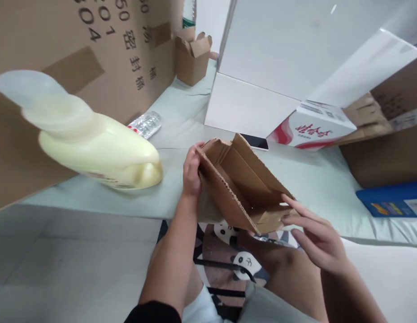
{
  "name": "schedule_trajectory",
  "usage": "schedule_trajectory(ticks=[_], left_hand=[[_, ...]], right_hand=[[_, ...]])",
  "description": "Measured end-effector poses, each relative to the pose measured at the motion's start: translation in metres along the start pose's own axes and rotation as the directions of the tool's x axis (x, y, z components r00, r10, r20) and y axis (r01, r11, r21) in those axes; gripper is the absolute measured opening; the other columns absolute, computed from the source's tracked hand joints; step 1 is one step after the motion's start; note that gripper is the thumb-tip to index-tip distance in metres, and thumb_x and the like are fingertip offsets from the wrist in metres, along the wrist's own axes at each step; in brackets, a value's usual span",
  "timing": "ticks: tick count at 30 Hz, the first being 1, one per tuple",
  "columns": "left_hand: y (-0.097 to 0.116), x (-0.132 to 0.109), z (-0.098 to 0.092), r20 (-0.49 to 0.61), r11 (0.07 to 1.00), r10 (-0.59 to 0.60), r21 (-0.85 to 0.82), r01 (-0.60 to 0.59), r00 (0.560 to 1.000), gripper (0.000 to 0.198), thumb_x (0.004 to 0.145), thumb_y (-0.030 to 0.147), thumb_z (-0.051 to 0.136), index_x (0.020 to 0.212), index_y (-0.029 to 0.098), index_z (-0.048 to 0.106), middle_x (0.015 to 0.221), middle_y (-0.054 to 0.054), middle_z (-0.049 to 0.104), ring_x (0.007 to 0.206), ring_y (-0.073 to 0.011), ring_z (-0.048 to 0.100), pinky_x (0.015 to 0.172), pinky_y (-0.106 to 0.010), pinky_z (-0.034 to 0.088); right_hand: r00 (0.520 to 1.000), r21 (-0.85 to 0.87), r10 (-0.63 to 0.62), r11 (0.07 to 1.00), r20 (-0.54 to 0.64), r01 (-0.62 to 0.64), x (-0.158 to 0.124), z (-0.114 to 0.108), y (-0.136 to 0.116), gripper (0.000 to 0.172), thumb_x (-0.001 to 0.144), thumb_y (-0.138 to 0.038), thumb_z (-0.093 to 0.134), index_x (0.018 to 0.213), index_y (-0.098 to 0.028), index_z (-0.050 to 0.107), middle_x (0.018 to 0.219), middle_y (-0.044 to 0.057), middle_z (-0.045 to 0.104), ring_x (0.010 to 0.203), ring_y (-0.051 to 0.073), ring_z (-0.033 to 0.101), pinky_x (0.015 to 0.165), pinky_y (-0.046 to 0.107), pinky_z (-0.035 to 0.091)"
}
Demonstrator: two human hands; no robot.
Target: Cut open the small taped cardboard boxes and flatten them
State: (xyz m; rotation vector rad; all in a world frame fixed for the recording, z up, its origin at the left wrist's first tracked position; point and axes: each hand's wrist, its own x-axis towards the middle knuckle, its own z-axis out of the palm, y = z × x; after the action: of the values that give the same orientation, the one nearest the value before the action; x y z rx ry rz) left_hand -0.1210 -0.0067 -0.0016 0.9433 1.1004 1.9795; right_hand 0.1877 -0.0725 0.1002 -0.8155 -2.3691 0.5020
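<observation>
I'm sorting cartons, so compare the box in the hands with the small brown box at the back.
The held box is tilted; the back box stands upright. The held box is gripped by the left hand and touched by the right hand; the back box sits untouched. Both are open brown cardboard.

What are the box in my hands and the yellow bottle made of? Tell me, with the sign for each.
The box looks like corrugated cardboard, matte brown: its cut edge shows wavy fluting. The bottle is probably plastic, smooth and slightly glossy pale yellow, with a translucent cap.
</observation>
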Motion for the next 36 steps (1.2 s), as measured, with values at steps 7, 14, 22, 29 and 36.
schedule_trajectory(ticks=[7,14,22,29,36], left_hand=[[0.000,-0.009,0.027,0.115,1.000,-0.020,0.007,0.020,0.993,0.038,0.091,0.057,0.062,0.084,0.023,0.074,0.105,-0.007,0.075,0.108,-0.0259,0.068,0.102,-0.038,0.049],[-0.013,-0.008,0.037,-0.050,0.999,-0.003,0.051,0.005,0.999,0.041,0.079,0.060,0.080,0.096,0.024,0.068,0.093,-0.002,0.067,0.087,-0.0154,0.064,0.083,-0.026,0.050],[-0.010,-0.009,0.030,0.116,0.867,0.251,0.415,-0.276,0.961,0.037,0.095,0.048,0.065,0.126,0.028,0.067,0.132,-0.009,0.065,0.121,-0.0236,0.064,0.111,-0.042,0.049],[0.001,-0.014,0.037,0.493,0.583,0.283,0.592,-0.556,0.822,0.028,0.098,0.036,0.057,0.106,0.033,0.083,0.142,-0.005,0.062,0.134,-0.0315,0.053,0.119,-0.057,0.039],[0.000,0.005,0.003,0.115,0.794,0.222,0.555,-0.248,0.968,0.033,0.096,0.043,0.059,0.107,0.023,0.082,0.139,-0.007,0.059,0.138,-0.0312,0.052,0.125,-0.050,0.036]], right_hand=[[0.978,-0.171,0.139,0.971,-0.154,-0.165,-0.022,0.040,0.039,0.034,0.099,-0.021,0.056,0.129,-0.026,0.071,0.156,0.016,0.054,0.113,0.027,0.074,0.089,0.043,0.065],[0.821,-0.113,0.128,0.967,-0.556,-0.227,-0.010,0.054,0.068,0.075,0.086,-0.030,0.075,0.152,-0.041,0.043,0.135,0.012,0.058,0.107,0.028,0.067,0.086,0.048,0.062],[0.948,0.347,0.129,0.938,-0.292,-0.021,-0.003,0.076,0.088,0.051,0.098,-0.065,0.043,0.122,-0.033,0.075,0.141,0.011,0.063,0.129,0.036,0.064,0.104,0.057,0.056],[0.930,0.416,0.185,0.908,-0.318,-0.038,-0.009,0.076,0.085,0.038,0.101,-0.047,0.054,0.133,-0.035,0.069,0.142,0.008,0.063,0.130,0.029,0.064,0.106,0.049,0.056],[0.858,0.603,0.513,0.691,-0.020,-0.399,-0.019,0.087,0.106,0.051,0.106,-0.057,0.037,0.132,-0.027,0.069,0.121,0.009,0.077,0.110,0.026,0.075,0.095,0.044,0.063]])
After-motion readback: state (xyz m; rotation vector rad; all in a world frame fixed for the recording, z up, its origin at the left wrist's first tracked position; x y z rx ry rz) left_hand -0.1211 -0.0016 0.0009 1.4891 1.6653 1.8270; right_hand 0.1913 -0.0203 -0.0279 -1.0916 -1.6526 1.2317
